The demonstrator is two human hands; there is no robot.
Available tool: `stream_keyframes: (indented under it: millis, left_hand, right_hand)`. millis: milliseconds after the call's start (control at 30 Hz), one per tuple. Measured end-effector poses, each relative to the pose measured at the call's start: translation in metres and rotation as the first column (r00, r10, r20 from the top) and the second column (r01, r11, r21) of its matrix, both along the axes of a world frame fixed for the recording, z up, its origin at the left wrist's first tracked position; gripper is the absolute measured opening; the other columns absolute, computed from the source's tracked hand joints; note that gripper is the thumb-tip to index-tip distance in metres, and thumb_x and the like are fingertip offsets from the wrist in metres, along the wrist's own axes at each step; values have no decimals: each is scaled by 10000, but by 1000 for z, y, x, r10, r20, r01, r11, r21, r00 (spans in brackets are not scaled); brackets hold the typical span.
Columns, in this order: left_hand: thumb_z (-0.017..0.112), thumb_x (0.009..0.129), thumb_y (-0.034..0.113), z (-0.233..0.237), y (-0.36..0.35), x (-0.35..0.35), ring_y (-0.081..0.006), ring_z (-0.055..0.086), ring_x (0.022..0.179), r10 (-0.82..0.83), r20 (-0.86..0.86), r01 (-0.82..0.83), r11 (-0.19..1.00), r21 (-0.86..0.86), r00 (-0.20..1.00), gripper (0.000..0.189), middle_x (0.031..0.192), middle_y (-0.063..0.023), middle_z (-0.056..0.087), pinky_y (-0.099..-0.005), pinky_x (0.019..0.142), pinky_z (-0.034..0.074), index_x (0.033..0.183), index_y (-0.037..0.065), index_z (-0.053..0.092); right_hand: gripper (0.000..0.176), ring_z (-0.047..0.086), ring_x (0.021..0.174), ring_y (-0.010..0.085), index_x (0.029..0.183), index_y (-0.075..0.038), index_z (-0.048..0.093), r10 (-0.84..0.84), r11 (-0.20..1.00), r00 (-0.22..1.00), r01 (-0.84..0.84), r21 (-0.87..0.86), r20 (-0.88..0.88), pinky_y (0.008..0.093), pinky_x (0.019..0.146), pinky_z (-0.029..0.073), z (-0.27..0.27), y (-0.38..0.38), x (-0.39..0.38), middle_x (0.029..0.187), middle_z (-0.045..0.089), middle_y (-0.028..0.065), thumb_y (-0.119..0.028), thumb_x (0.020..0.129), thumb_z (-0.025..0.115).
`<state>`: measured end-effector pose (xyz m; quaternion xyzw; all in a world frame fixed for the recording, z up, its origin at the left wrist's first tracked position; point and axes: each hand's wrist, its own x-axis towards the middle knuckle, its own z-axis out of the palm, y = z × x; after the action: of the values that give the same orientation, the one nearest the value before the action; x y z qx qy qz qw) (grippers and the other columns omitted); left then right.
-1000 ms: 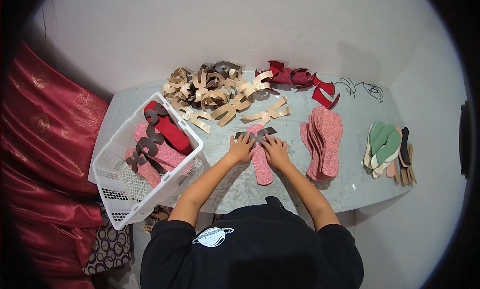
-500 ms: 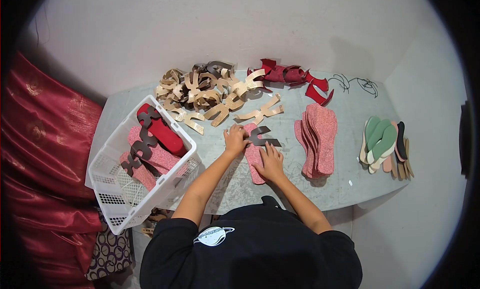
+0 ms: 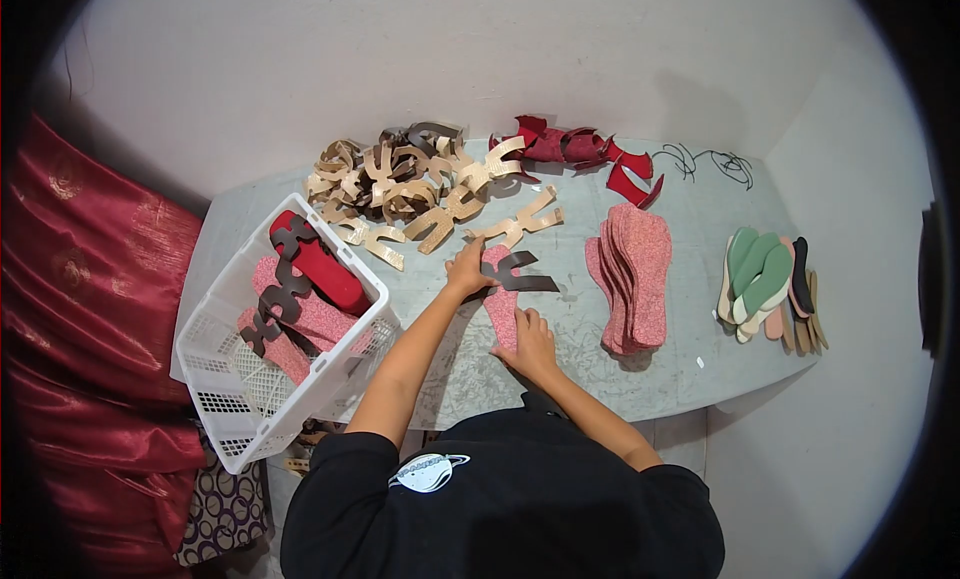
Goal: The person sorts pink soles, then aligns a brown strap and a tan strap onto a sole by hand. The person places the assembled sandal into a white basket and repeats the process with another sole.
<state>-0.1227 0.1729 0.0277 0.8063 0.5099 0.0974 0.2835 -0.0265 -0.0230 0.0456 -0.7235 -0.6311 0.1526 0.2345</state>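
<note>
A pink speckled shoe sole (image 3: 502, 317) lies lengthwise in front of me on the table. Across its upper part rests a dark brown shoe upper (image 3: 518, 273), cut with strap-like arms that stick out to the right. My left hand (image 3: 467, 270) is closed at the left edge of the sole, by the upper's left end; its fingertips are partly hidden. Lower down, my right hand (image 3: 533, 347) grips the sole's narrow end, thumb on the left side and fingers on the right.
A white plastic basket (image 3: 215, 374) at left holds soles with dark uppers and a red piece. Gold uppers (image 3: 400, 184) lie at the back, beside red uppers (image 3: 565, 147). Stacked pink soles (image 3: 640, 279) stand right; green insoles (image 3: 760, 269) lie farther right, below black cord (image 3: 735, 169).
My right hand has moved down and left to the sole's narrow end. The upper and my left hand have shifted slightly left.
</note>
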Motion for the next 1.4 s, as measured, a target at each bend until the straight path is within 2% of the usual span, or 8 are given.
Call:
stream_keyframes:
  millis: [267, 333, 567, 900, 1000, 1067, 1167, 1400]
  left_hand:
    - [858, 431, 351, 0, 8, 2, -312, 424, 1153, -13, -121, 6, 998, -62, 993, 1036, 1232, -116, 438, -524, 896, 301, 1306, 216, 319]
    - [866, 436, 342, -2, 10, 1, -301, 486, 1055, 4, -97, -8, 999, -38, 995, 985, 1103, -107, 498, -510, 867, 312, 1279, 201, 376]
    - [859, 426, 380, 16, 1, -4, -303, 420, 1139, -26, -112, 20, 998, -61, 993, 977, 1192, -119, 428, -500, 906, 303, 1266, 194, 397]
    - [816, 535, 406, 44, -17, -20, -268, 519, 1079, -96, 156, 106, 992, -61, 983, 889, 1128, -113, 564, -447, 887, 289, 1252, 162, 351]
    - [811, 547, 402, 51, -26, -24, -257, 531, 1078, -95, 171, 99, 995, -17, 981, 896, 1130, -107, 578, -443, 889, 285, 1265, 154, 337]
    - [812, 546, 402, 53, -31, -26, -256, 527, 1083, -85, 171, 89, 996, -20, 982, 901, 1141, -105, 571, -442, 892, 285, 1270, 151, 339]
    - [810, 546, 407, 52, -38, -28, -250, 529, 1083, -63, 150, 63, 998, 2, 987, 905, 1148, -106, 569, -442, 907, 281, 1278, 141, 348]
    - [803, 551, 414, 55, -49, -33, -259, 536, 1068, -66, 223, 71, 997, -13, 973, 904, 1137, -120, 569, -419, 907, 318, 1283, 122, 359]
  right_hand:
    - [762, 411, 1015, 347, 1241, -10, 374, -89, 994, 992, 94, 50, -94, 432, 839, 390, -7, 4, -5, 1116, 425, 175, -223, 586, 700]
    - [766, 404, 1013, 347, 1244, -20, 375, -95, 993, 992, 100, 56, -83, 432, 850, 380, -11, 4, -2, 1109, 426, 173, -217, 578, 698]
    - [788, 389, 994, 357, 1252, -56, 376, -88, 990, 988, 101, 103, -127, 434, 870, 358, -13, 0, 8, 1113, 430, 175, -200, 544, 690]
    - [871, 412, 1034, 347, 1289, -100, 300, -97, 995, 975, 94, -22, -202, 429, 876, 371, 18, -3, 22, 1168, 455, 144, -159, 522, 708]
    - [866, 466, 1014, 350, 1296, -98, 268, -5, 999, 926, 19, 32, -379, 413, 860, 401, 17, -6, 28, 1199, 443, 164, -150, 548, 701]
    - [808, 530, 925, 328, 1290, -79, 282, 68, 996, 829, -20, 92, -555, 378, 816, 432, 14, -7, 29, 1126, 486, 175, -155, 596, 689]
    - [732, 509, 849, 198, 1289, -54, 308, 105, 990, 806, -28, 139, -583, 294, 781, 421, 3, -6, 33, 929, 500, 117, -158, 679, 700]
    - [636, 471, 755, 139, 1273, -46, 376, 46, 991, 801, 41, 131, -597, 261, 722, 410, 10, -12, 33, 792, 479, 58, -216, 748, 693]
